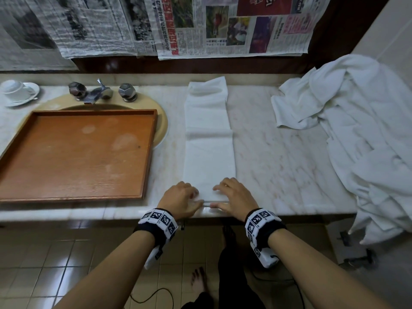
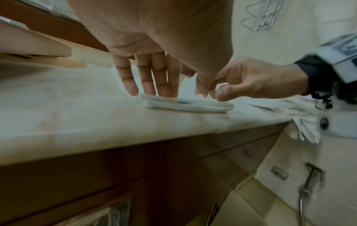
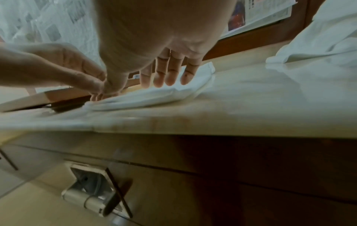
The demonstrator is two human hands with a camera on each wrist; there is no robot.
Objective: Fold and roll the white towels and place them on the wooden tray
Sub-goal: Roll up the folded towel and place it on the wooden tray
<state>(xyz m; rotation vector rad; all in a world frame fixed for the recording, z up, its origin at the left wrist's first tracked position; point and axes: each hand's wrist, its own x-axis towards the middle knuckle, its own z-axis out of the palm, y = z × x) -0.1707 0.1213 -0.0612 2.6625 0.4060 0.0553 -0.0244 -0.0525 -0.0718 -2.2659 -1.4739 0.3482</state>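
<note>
A white towel [image 1: 209, 152], folded into a long narrow strip, lies on the marble counter [image 1: 278, 163] and runs away from me. Both hands are at its near end by the counter's front edge. My left hand [image 1: 191, 198] grips the left corner, fingertips on top and thumb at the edge. My right hand [image 1: 219, 197] grips the right corner the same way. In the left wrist view the towel's near end [image 2: 193, 106] curls up into a small loop under my left hand [image 2: 177, 91]. The wooden tray [image 1: 78, 152] sits to the left with nothing in it.
A loose pile of white towels [image 1: 356, 130] covers the counter's right end and hangs over its edge. The tray rests over a sink with a faucet [image 1: 98, 92] behind it. A cup and saucer [image 1: 15, 92] stand at the far left. Newspapers cover the back wall.
</note>
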